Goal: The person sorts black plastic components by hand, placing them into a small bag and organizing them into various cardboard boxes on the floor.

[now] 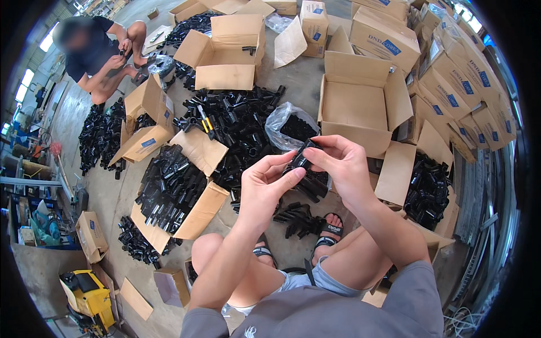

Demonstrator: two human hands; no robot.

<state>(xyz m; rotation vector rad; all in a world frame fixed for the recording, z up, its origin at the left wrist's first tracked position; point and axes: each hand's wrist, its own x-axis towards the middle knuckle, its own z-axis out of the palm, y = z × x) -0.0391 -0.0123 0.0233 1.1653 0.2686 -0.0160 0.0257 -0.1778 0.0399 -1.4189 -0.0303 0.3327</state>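
The person sits low above the concrete floor (307, 73) and holds both hands up in front of the knees. The left hand (265, 188) and the right hand (341, 163) are both closed around one small black plastic fitting (300, 159), which is pinched between the fingertips of the two hands, in the air above the sandalled feet. Just behind the hands lies a clear plastic bag (284, 121) with more black pieces inside, and a small heap of black fittings (298, 217) rests on the floor near the right foot. To the left, a flattened cardboard box (194, 217) carries a big pile of the same black parts. An open empty cardboard box (360, 107) stands behind the right hand, and many closed cartons (456, 79) are stacked at the right side. Far at the upper left, another person (98, 53) squats on the floor and handles a small dark part too.
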